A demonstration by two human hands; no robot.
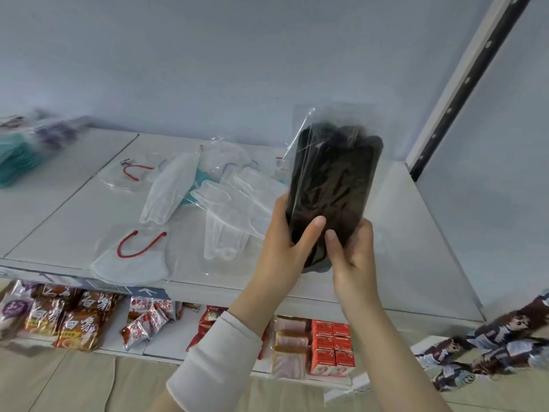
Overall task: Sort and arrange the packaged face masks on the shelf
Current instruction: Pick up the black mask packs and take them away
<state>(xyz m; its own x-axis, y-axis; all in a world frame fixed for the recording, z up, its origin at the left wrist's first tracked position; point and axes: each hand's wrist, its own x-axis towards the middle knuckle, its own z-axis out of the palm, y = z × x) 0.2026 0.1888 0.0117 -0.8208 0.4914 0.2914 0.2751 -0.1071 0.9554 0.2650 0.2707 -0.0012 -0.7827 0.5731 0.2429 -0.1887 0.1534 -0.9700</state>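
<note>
A: What takes up most of the view from where you stand?

B: The white shelf (410, 239). It runs right across, with a dark slotted upright (463, 84) at its right end. Under it is a lower shelf (166, 346) of snacks: brown noodle packets (74, 319) on the left, red cartons (332, 346) near the middle, and dark wrapped packets (490, 346) heaped off to the right.

A: And the masks?

B: The pack of black masks (335, 185) is held upright over the right half of the shelf. It's in a clear bag, and the empty top of the bag sticks up above the masks. To its left, several bagged white masks (166, 191) lie overlapping on the shelf, with something teal (205, 176) showing between them. A white mask with red ear loops (130, 260) lies apart from that heap, right at the front edge. Behind it is a flat clear bag with red loops (133, 171). Far left there's a stack of teal masks (17, 162), too blurred to say more.

A: How is the black pack held?

B: By both hands, low down. The left grip (285, 248) curls round the pack's lower left edge with the thumb laid across the front. The right grip (353, 254) clasps the lower right corner, with its thumb on the front too. The thumbs are near each other but not touching. A white sleeve (214, 361) covers the left forearm, and the right forearm is bare.
</note>
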